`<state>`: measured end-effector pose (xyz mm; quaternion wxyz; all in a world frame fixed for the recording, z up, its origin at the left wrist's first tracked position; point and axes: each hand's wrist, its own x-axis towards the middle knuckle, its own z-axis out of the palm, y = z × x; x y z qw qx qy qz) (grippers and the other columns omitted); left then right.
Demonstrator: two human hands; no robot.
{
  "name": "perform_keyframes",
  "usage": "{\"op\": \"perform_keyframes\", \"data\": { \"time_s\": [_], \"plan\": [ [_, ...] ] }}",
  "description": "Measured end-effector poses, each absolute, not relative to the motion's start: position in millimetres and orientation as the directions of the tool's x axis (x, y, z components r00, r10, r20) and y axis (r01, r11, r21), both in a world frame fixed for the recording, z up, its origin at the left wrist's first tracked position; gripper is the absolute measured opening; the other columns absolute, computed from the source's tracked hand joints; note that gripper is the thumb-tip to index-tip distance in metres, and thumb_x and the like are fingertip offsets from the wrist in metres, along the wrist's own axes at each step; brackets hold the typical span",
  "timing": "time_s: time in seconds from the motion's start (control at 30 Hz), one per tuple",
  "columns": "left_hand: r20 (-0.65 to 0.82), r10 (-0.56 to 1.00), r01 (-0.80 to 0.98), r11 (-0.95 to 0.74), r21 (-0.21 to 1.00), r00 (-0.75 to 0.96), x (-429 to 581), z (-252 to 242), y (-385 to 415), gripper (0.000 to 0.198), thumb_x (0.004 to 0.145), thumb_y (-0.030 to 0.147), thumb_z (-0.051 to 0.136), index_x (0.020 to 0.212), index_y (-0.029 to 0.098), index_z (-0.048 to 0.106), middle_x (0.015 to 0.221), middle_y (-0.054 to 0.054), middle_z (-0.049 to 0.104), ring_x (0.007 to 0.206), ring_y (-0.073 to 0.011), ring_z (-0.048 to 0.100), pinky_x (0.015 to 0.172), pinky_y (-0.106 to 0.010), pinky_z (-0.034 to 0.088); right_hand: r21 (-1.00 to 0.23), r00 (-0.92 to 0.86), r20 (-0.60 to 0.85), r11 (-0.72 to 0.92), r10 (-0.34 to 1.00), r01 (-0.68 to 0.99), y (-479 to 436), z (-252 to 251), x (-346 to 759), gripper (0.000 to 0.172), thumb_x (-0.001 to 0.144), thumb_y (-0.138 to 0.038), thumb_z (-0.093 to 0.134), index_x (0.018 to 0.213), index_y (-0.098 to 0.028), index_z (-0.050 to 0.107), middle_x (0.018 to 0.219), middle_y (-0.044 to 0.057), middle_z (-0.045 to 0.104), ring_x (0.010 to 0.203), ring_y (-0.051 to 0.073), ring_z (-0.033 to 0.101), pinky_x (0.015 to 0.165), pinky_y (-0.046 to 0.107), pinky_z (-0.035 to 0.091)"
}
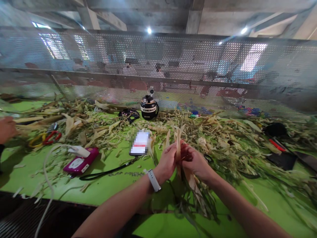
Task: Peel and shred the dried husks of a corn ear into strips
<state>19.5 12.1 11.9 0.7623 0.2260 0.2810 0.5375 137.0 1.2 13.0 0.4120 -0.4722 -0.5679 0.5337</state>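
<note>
Dry, straw-coloured corn husk strips (pixel 178 148) stand upright between my two hands over the near part of the green table. My left hand (pixel 168 160), with a pale watch band at the wrist, is closed around the strips from the left. From the right, my right hand (pixel 195 162) pinches the same strips, its fingers curled in. Below the hands, more husk ends (pixel 195 188) hang down and fan out towards the table edge. The fingertips partly hide one another and the middle of the bundle.
Loose husk scraps cover much of the green table (pixel 109 185). A phone (pixel 140 142), a black jug (pixel 148 108) and a magenta power block (pixel 81 162) with a white cable stand ahead and left. Scissors (pixel 52 138) lie near another person's hand (pixel 7 129). A perforated metal screen (pixel 158 66) rises behind.
</note>
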Motion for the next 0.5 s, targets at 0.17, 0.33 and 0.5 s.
{"op": "perform_keyframes", "data": {
  "time_s": [0.17, 0.33, 0.5],
  "plan": [
    [-0.129, 0.913, -0.678, 0.376, 0.632, 0.387, 16.7, 17.6, 10.6, 0.048, 0.078, 0.054, 0.054, 0.101, 0.013, 0.063, 0.094, -0.012, 0.068, 0.084, -0.0215, 0.065, 0.080, -0.036, 0.050, -1.000, -0.229, -0.005, -0.004, 0.973, 0.005, 1.0, 13.0, 136.5, 0.031, 0.055, -0.011, 0.067, 0.083, -0.018, 0.055, 0.076, -0.001, 0.065, 0.072, 0.015, 0.062, 0.071, 0.030, 0.050],
    [-0.012, 0.940, -0.551, 0.209, 0.808, 0.340, 16.8, 15.0, 7.4, 0.031, 0.072, 0.042, 0.067, 0.087, 0.015, 0.062, 0.083, -0.004, 0.064, 0.081, -0.0163, 0.060, 0.079, -0.029, 0.048, -1.000, -0.174, -0.015, -0.018, 0.985, -0.019, 3.3, 10.5, 138.1, 0.031, 0.055, -0.015, 0.070, 0.082, -0.018, 0.056, 0.074, -0.001, 0.065, 0.070, 0.014, 0.062, 0.072, 0.030, 0.050],
    [0.088, 0.966, -0.373, 0.009, 0.928, 0.242, 14.1, 13.9, 6.4, 0.026, 0.078, 0.042, 0.060, 0.082, 0.017, 0.058, 0.077, 0.000, 0.057, 0.077, -0.0130, 0.053, 0.077, -0.026, 0.044, -0.998, -0.188, 0.028, 0.018, 0.982, -0.054, 2.8, 12.1, 136.9, 0.030, 0.056, -0.015, 0.067, 0.084, -0.019, 0.058, 0.078, -0.001, 0.066, 0.076, 0.015, 0.062, 0.077, 0.031, 0.050]
  ]
}}
